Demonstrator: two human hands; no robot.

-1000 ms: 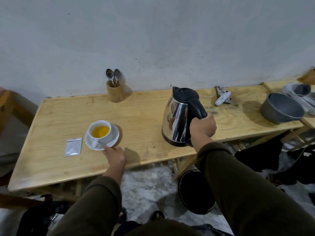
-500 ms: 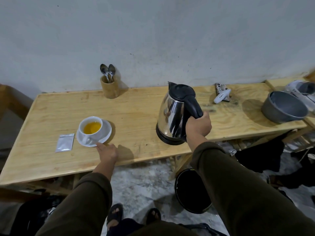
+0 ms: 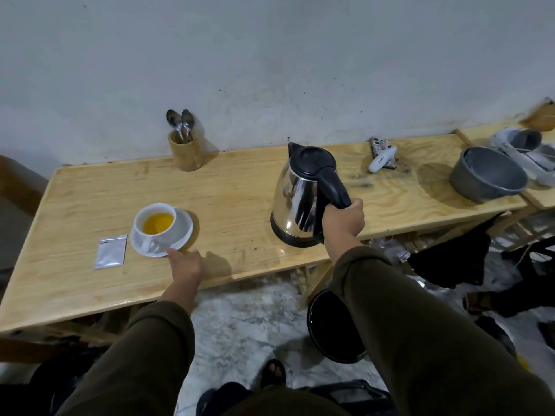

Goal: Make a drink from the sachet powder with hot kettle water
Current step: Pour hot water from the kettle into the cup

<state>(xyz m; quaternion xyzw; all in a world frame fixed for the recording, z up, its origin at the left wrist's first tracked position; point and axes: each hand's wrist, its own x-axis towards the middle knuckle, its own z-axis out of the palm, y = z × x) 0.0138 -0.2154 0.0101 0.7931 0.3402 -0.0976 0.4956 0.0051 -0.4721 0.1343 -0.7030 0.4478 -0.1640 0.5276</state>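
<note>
A white cup (image 3: 144,232) holding yellow-orange liquid stands on a white saucer (image 3: 182,235) at the table's left. A silver sachet (image 3: 110,252) lies flat just left of the saucer. My left hand (image 3: 186,265) rests on the table with a fingertip touching the saucer's front rim. The steel kettle (image 3: 295,205) with black lid and handle stands upright on the wooden table (image 3: 234,187), right of centre. My right hand (image 3: 343,220) is closed around the kettle's handle.
A wooden holder (image 3: 183,153) with two spoons (image 3: 180,123) stands by the wall. A white tube (image 3: 382,160) and a grey pot (image 3: 487,174) lie to the right. A black bin (image 3: 333,325) sits on the floor under the table's front edge.
The kettle now stands flat on the table after being lowered. My left hand stays at the saucer's rim. The view has shifted slightly.
</note>
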